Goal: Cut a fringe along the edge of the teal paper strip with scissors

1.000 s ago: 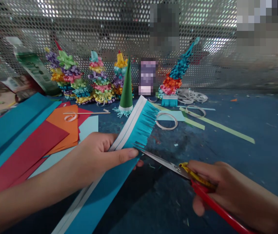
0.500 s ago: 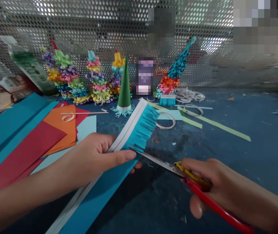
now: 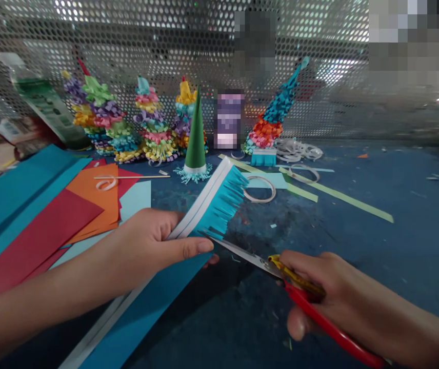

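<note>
As left fingers (image 3: 192, 248) pinch teal paper (image 3: 215, 207), right fingers (image 3: 304, 269) hide the scissors' loops (image 3: 284, 267).

a green paper cone (image 3: 195, 143) beside fringed paper trees (image 3: 154, 125), perforated metal screen (image 3: 135, 41) behind

A scuffed dark blue workbench (image 3: 361, 287) carries stacked teal, red and orange card sheets (image 3: 38, 220) at left, pale green paper strips (image 3: 342, 199) and curled paper rings (image 3: 259, 189) at right, and fringed paper cones (image 3: 154, 123) along the far edge.
</note>
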Available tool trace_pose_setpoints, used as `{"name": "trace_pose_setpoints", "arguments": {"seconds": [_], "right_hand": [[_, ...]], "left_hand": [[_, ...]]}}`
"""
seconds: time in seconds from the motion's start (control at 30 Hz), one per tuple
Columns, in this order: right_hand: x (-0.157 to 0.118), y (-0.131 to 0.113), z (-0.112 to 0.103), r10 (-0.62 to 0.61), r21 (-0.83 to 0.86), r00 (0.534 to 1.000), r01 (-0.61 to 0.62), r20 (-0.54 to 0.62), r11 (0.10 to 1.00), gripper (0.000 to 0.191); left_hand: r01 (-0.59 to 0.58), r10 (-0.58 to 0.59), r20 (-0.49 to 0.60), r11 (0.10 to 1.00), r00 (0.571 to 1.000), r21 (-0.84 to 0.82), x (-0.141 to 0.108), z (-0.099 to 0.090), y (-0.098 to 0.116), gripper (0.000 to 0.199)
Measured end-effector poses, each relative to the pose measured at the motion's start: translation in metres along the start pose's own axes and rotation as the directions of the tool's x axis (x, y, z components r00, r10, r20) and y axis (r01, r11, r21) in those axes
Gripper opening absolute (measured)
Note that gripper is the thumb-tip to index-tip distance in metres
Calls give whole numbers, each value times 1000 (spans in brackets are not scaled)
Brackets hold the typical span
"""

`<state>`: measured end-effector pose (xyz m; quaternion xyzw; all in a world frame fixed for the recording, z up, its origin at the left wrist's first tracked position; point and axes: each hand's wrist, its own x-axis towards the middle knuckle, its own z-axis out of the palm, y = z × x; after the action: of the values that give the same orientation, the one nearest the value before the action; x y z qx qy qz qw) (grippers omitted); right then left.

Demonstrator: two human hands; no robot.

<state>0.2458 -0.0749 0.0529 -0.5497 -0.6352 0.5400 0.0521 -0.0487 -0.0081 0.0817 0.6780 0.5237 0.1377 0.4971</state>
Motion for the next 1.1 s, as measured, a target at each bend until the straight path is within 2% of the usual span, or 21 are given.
{"name": "trace_pose_setpoints", "arguments": {"seconds": [0.17, 0.3, 0.43, 0.53, 0.63, 0.73, 0.93, 1.1], "right_hand": [[1, 7, 4, -100, -37, 994, 98, -38, 994, 16], [3, 11, 6, -124, 3, 992, 124, -35, 992, 18], [5, 9, 8, -96, 67, 994, 99, -47, 993, 23], [3, 4, 8, -20, 86, 1000, 19, 11, 996, 18], [-3, -3, 6, 35, 3, 998, -36, 48, 999, 11], [-7, -8, 6, 22, -115, 1000, -23, -7, 993, 24], [-6, -11, 9, 99, -140, 995, -102, -27, 985, 30], [-6, -13, 12, 157, -109, 988, -157, -15, 982, 34]], "left_hand": [[25, -25, -1, 999, 1000, -28, -2, 1, 3, 26], [18, -16, 16, 996, 1000, -85, -5, 0, 4, 22], [-45, 50, 29, 989, 998, -142, -6, 0, 3, 13], [-38, 50, 58, 982, 997, -183, -5, 2, 3, 13], [-9, 36, 84, 954, 996, -300, -4, 4, 6, 14], [27, 14, 106, 925, 994, -379, -4, 3, 7, 12], [29, -13, 58, 959, 998, -281, -2, -1, 0, 13], [-5, 35, 98, 957, 995, -289, -4, -1, 3, 14]]}}
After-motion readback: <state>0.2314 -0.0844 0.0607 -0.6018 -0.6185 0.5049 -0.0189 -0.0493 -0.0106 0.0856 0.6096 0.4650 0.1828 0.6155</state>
